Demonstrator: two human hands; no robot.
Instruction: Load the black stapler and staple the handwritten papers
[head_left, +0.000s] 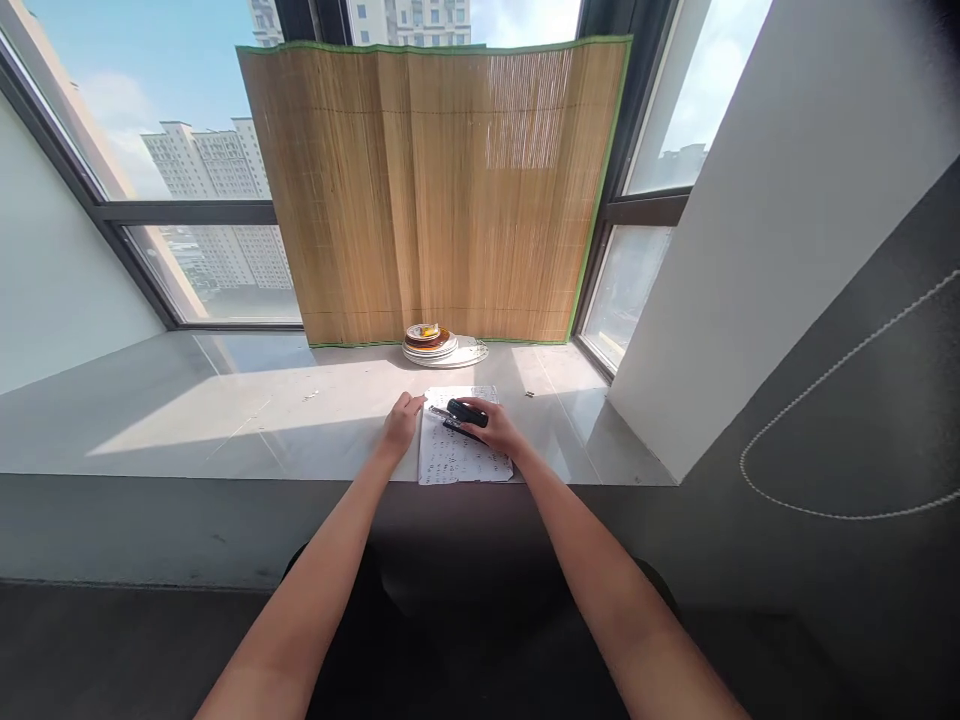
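A sheet of white paper (459,455) with printed marks lies on the grey window ledge (247,410) near its front edge. My right hand (491,428) is wrapped round a black stapler (463,413) that rests on the upper part of the paper, its metal nose pointing left. My left hand (401,420) lies at the paper's left edge, fingers bent and pressing down on the sheet's top left corner.
A stack of plates (435,345) with some food scraps stands at the back of the ledge, in front of a bamboo mat (435,190) leaning on the window. A white wall (720,260) closes the ledge on the right. Small bits lie on the ledge.
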